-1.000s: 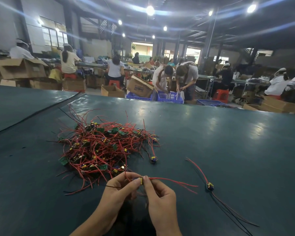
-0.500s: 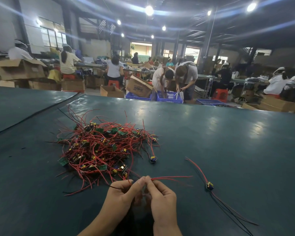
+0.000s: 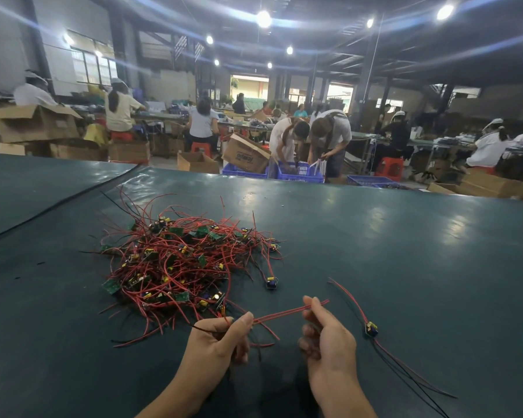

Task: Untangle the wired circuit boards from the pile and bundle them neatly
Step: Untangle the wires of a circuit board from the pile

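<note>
Hands have parted: left hand (image 3: 221,339) and right hand (image 3: 326,339) pinch red wires (image 3: 280,315) beside pile (image 3: 178,260).

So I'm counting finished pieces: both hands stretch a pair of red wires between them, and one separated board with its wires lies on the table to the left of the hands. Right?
Not quite. In the head view the separated board lies right of the hands, beyond the right hand. The tangled pile is on the left. The left hand and right hand do stretch red wires between them.

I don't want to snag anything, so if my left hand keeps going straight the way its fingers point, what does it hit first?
Likely the near edge of the tangled pile. Your left hand points up and slightly left toward it, though depth is hard to judge.
</note>
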Motion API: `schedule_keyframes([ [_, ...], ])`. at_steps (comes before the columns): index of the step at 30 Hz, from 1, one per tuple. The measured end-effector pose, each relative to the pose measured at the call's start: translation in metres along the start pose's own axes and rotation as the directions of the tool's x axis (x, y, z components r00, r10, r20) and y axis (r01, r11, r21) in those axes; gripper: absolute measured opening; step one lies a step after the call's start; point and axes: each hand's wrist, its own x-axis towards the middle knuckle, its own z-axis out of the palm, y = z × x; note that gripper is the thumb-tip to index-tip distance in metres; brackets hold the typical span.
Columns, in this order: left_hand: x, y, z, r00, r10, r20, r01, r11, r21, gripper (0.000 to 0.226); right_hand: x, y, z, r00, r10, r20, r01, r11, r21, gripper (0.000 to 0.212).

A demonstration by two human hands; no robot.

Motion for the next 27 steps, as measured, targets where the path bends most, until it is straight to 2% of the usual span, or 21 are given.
schedule_keyframes([
  [6,0.001,0.0,0.0,1.0,-0.027,0.014,0.027,1.0,-0.004,0.042,-0.006,0.007,0.005,0.996,-0.082,0.039,0.086,0.991,-0.102,0.019],
  [10,0.001,-0.003,-0.002,0.999,-0.039,0.013,0.04,0.998,-0.04,0.038,-0.021,0.023,0.016,0.973,-0.095,0.209,0.152,0.949,-0.275,0.023],
  [13,0.002,-0.005,-0.002,0.997,-0.062,0.037,0.065,0.994,-0.091,0.029,-0.034,0.035,0.024,0.93,-0.08,0.36,0.191,0.939,-0.285,0.022],
  [15,0.002,-0.004,-0.003,0.997,-0.059,0.059,0.064,0.994,-0.088,0.028,-0.037,0.037,0.024,0.913,-0.086,0.4,0.215,0.933,-0.288,0.024],
  [23,0.0,0.0,-0.001,0.996,-0.034,0.078,0.037,0.999,-0.034,0.036,-0.031,0.039,0.022,0.937,-0.092,0.337,0.2,0.932,-0.301,0.024],
  [27,0.002,0.003,-0.003,0.999,-0.032,0.026,0.032,0.999,0.009,0.042,-0.02,0.028,0.018,0.984,-0.057,0.17,0.1,0.962,-0.256,0.018],
])
